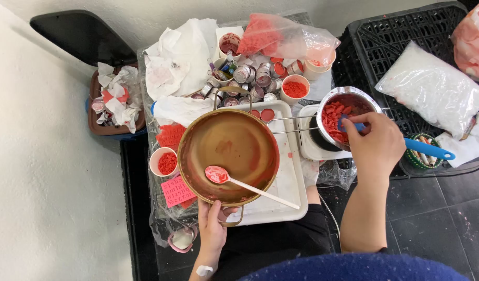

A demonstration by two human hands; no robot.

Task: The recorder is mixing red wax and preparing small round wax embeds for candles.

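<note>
Seen from the head camera, a person works over a cluttered tray at the centre of the frame. The right hand, right of centre, is closed around a blue spatula, its handle jutting toward the right edge and its tip dipped into a small steel pot of red chunks. The pot sits on a white hotplate just beside the tray's right rim.

The left hand, at lower centre, grips the near handle of a wide brass pan, fingers curled at its rim. The pan rests on the tray, its inside smeared red. A white spoon with a red-coated bowl lies in the pan, its handle crossing the rim toward the lower right.

Left of the pan stands a pink cup of red bits, with a pink note just below it. Above the pan, small metal tins crowd together near crumpled paper and a bag of red pieces. A bin stuffed with tissue sits at upper left. At upper right, a white bag lies on a black crate.
</note>
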